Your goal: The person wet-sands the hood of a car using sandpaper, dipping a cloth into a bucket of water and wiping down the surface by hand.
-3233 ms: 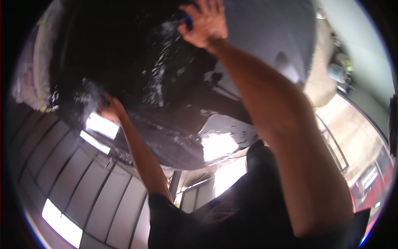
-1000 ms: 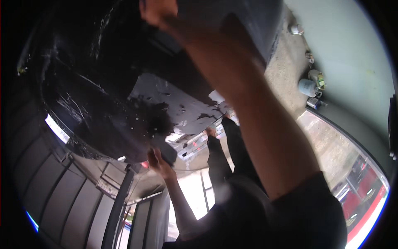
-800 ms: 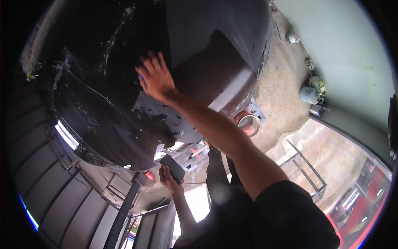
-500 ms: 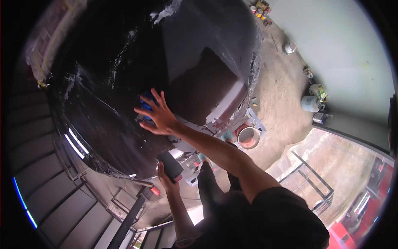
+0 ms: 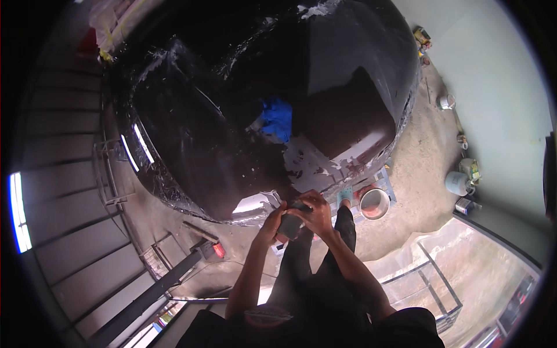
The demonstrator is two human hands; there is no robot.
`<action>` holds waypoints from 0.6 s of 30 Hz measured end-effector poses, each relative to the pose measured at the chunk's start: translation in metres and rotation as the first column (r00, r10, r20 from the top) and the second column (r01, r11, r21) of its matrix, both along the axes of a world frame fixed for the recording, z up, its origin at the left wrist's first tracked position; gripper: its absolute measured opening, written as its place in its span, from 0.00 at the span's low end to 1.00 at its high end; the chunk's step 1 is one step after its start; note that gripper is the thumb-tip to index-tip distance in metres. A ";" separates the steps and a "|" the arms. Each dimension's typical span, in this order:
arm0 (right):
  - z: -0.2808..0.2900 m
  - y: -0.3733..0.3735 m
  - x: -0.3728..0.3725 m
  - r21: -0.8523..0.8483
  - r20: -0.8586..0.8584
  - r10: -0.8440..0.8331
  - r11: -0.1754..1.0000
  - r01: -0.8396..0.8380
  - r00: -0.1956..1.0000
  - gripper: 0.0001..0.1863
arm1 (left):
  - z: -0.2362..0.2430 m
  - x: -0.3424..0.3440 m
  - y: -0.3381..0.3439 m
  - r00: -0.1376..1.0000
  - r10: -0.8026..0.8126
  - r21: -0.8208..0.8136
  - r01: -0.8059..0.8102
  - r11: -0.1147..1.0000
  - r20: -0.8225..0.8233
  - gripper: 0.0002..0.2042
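In front of my body, my left hand (image 5: 271, 224) and my right hand (image 5: 318, 213) are closed on a dark grey sheet that looks like sandpaper (image 5: 289, 227). A reddish edge shows beneath it; what that belongs to is hard to make out. My left fingers grip its left side, while the right ones pinch its far right part. Beyond them spreads a glossy black car panel (image 5: 232, 139), wet and streaked with whitish marks. A crumpled blue cloth (image 5: 277, 119) lies on that panel, with neither hand touching it.
A round bucket (image 5: 374, 204) stands beside my right foot. Several cans and jugs, one of them a pale jug (image 5: 457, 182), line the wall on the right. A metal frame (image 5: 435, 278) is at the lower right, and a dark beam (image 5: 156, 296) runs at the lower left.
My right hand has come off the blue cloth and drawn back to the dark sheet, which my left hand was holding alone. The cloth stays on the panel. The view has shifted.
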State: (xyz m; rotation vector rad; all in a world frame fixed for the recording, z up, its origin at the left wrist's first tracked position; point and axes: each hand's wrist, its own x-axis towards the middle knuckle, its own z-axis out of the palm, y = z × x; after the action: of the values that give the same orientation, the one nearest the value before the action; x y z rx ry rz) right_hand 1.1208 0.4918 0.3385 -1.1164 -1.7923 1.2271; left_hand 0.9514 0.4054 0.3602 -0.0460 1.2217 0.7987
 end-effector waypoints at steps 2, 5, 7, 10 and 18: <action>0.001 -0.005 0.002 -0.006 0.029 -0.093 0.996 0.093 0.995 0.21 | -0.009 -0.016 -0.002 0.983 -0.146 0.109 0.157 0.982 -0.108 0.23; 0.006 -0.011 0.021 -0.173 0.148 -0.176 0.964 0.201 0.973 0.16 | -0.017 -0.060 0.009 0.831 -0.252 0.010 0.296 0.955 -0.496 0.28; 0.008 -0.017 0.044 -0.278 0.179 -0.283 0.904 0.324 0.942 0.19 | -0.016 -0.100 0.026 0.677 -0.198 -0.022 0.259 0.966 -0.709 0.29; 0.005 -0.034 0.088 -0.659 0.096 -0.299 0.695 0.285 0.949 0.22 | -0.007 -0.163 0.065 -0.034 0.077 0.058 0.379 0.924 -0.996 0.31; -0.046 -0.119 0.165 -0.932 -0.170 -0.478 0.362 0.017 0.862 0.23 | -0.011 -0.143 0.212 -0.285 0.424 0.127 0.685 0.717 -0.860 0.31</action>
State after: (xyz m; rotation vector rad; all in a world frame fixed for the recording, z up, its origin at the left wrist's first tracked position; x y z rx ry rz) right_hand 1.2857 0.3726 0.2924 -1.4503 -0.4172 2.1379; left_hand 0.8079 0.6178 0.3497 1.9610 2.3400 0.9210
